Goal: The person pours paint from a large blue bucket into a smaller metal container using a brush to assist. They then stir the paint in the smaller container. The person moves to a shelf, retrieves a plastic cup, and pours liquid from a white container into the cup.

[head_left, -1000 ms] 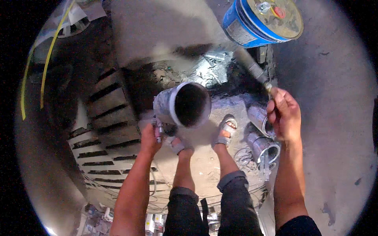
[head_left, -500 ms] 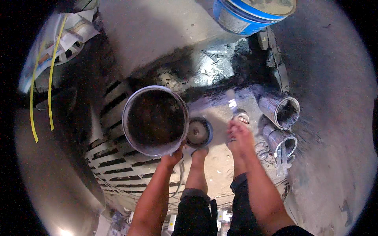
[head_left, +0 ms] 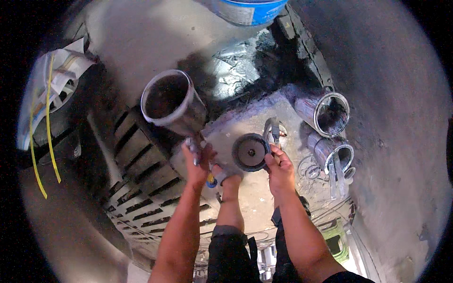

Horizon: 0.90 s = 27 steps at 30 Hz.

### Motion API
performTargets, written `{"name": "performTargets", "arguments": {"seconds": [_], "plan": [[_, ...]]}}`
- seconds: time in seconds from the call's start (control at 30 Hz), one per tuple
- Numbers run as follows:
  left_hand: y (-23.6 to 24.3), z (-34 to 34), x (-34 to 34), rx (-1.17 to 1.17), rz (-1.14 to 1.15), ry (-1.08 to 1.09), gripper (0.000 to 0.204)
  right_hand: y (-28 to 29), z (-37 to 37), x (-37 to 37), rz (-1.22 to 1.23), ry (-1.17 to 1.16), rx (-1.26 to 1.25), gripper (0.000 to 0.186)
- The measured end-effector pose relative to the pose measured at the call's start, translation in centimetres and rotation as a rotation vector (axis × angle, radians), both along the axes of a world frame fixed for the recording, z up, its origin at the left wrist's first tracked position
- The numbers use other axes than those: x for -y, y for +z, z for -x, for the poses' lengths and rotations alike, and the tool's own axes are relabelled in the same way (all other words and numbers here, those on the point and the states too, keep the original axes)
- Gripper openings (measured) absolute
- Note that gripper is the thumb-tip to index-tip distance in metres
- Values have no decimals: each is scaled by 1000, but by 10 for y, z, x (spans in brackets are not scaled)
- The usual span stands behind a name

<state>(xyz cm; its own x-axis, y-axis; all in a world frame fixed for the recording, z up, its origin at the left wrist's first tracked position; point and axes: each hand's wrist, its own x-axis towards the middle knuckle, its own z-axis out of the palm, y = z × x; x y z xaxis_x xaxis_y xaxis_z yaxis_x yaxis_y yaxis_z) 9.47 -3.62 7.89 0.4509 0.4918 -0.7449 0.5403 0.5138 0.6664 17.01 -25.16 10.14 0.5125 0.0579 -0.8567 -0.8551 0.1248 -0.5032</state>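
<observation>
My left hand point(head_left: 198, 159) is closed by the lower end of a tall grey bucket point(head_left: 199, 111). A pale grey piece shows at its fingers; I cannot make out what it is, nor whether the hand touches the bucket. The bucket leans away to the left, its pale rim facing up and its inside dark. My right hand point(head_left: 281, 165) pinches the edge of a round, dark-rimmed disc-like piece point(head_left: 247, 159) with a small hub in its centre. Just beyond those fingers stands a flat grey brush-like thing point(head_left: 275, 128), partly hidden, near my right foot.
Two dirty cylindrical cans point(head_left: 309, 106) point(head_left: 321, 146) lie at the right, beside wire loops point(head_left: 311, 169). A slatted pallet point(head_left: 137, 200) fills the lower left. Crumpled shiny sheeting point(head_left: 236, 66) and a blue bucket point(head_left: 262, 13) lie farther off. Yellow straps point(head_left: 49, 118) hang at far left.
The grey bucket has moved up and left and now appears smaller and tilted; my left hand has left its rim. My right hand has moved down to the round piece and holds it.
</observation>
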Motion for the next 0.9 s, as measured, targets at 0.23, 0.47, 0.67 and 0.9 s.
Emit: {"name": "performTargets", "arguments": {"seconds": [0.23, 0.47, 0.67, 0.9], "plan": [[-60, -28, -1, -34, -53, -170, 41, -18, 4, 20, 14, -76, 15, 39], [-79, -28, 1, -181, -221, -267, 34, -23, 1, 30, 71, -45, -1, 43], [-76, -26, -1, -180, -192, -265, 34, -25, -1, 31, 48, -56, 12, 44], [-63, 2, 8, -113, -532, -328, 39, -18, -7, 25, 95, 41, 15, 43]]}}
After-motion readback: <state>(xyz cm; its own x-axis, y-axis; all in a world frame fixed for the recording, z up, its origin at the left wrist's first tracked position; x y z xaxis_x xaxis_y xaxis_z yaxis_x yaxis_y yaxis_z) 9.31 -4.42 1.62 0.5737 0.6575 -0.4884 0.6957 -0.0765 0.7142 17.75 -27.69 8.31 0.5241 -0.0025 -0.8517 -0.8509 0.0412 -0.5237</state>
